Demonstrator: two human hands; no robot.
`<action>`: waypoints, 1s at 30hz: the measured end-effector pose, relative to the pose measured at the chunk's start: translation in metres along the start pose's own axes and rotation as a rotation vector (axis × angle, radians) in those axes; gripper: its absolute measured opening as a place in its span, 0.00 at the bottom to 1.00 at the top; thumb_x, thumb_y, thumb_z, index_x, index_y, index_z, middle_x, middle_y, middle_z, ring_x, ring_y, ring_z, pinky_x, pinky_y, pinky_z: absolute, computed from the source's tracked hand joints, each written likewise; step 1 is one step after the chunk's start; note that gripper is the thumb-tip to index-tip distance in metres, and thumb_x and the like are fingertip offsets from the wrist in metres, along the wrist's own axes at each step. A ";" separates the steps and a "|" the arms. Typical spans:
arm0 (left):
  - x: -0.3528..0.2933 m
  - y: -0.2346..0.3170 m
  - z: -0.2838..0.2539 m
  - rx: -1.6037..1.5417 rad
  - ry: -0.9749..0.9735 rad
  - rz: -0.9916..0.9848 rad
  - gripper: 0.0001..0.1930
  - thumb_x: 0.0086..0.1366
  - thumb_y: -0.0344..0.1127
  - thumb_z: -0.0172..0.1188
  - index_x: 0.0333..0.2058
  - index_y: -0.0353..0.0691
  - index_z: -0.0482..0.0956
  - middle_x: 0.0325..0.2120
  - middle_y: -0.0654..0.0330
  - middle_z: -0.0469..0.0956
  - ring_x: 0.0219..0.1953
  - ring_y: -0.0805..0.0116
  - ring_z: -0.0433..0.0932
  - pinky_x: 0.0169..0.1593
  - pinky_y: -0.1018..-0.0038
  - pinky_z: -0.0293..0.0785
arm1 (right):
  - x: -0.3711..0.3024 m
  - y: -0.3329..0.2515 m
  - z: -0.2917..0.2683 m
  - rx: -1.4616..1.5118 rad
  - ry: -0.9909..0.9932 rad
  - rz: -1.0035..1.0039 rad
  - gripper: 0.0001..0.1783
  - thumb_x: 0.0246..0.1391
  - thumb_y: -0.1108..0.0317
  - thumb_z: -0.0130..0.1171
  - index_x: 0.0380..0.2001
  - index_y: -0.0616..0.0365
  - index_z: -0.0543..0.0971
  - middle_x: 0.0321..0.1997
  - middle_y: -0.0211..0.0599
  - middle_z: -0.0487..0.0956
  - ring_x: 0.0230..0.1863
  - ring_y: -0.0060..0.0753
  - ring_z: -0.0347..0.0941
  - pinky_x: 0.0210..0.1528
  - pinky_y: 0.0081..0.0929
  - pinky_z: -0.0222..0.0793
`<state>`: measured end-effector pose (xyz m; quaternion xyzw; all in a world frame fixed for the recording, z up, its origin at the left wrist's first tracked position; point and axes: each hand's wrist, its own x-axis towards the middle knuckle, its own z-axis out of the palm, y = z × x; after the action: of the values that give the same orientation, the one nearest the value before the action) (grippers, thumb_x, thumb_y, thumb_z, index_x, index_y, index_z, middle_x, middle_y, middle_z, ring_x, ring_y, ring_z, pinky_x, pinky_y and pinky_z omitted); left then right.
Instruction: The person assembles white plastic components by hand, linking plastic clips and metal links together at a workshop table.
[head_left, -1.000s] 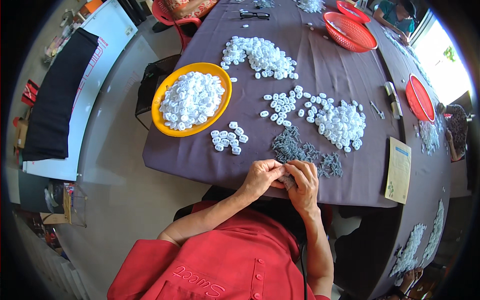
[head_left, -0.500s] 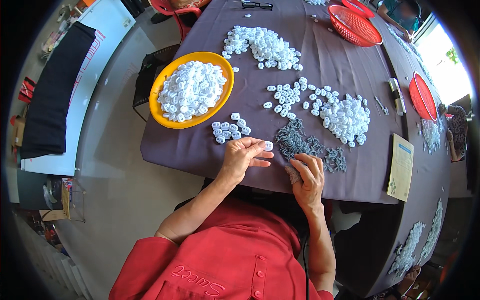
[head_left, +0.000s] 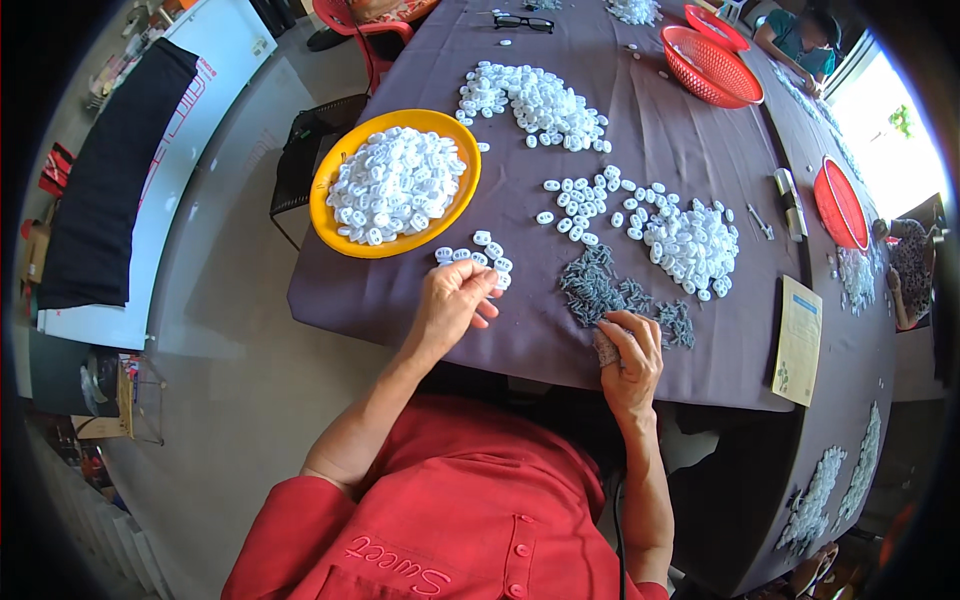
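My left hand (head_left: 455, 305) is closed in a pinch at the near edge of a small group of white oval plastic pieces (head_left: 461, 255). A white oval piece with two dark openings (head_left: 504, 281) shows at its fingertips. My right hand (head_left: 630, 362) rests at the near edge of a heap of small dark grey screws (head_left: 590, 285), its fingers curled in toward the thumb. Whatever they may hold is hidden. A beige, textured wrapping (head_left: 606, 347) shows at that thumb. Beyond my left hand, a yellow plate (head_left: 322, 205) is piled with more white pieces.
More white pieces lie in a right heap (head_left: 690, 250) and a far heap (head_left: 555, 110). Red baskets (head_left: 712, 70), eyeglasses (head_left: 524, 23), a brown envelope (head_left: 797, 340) and a small metal tool (head_left: 761, 222) lie on the grey-covered table (head_left: 400, 320). Other people work at far right.
My left hand has moved left with the white oval piece, from beside the screws to the small group. My right hand has shifted slightly right, its fingers still curled.
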<state>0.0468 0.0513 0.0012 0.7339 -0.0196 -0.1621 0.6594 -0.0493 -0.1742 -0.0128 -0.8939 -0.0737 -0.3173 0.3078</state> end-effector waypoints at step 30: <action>0.048 0.010 0.072 0.777 0.061 0.941 0.02 0.52 0.27 0.58 0.27 0.38 0.76 0.29 0.62 0.74 0.36 0.63 0.73 0.43 0.66 0.63 | -0.001 0.049 -0.042 0.010 0.273 0.257 0.11 0.42 0.81 0.58 0.32 0.60 0.78 0.34 0.41 0.77 0.36 0.41 0.74 0.39 0.30 0.69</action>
<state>0.0754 -0.0310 -0.0046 0.8376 -0.3806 0.1868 0.3445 -0.0559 -0.2384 -0.0132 -0.8431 0.0819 -0.3934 0.3573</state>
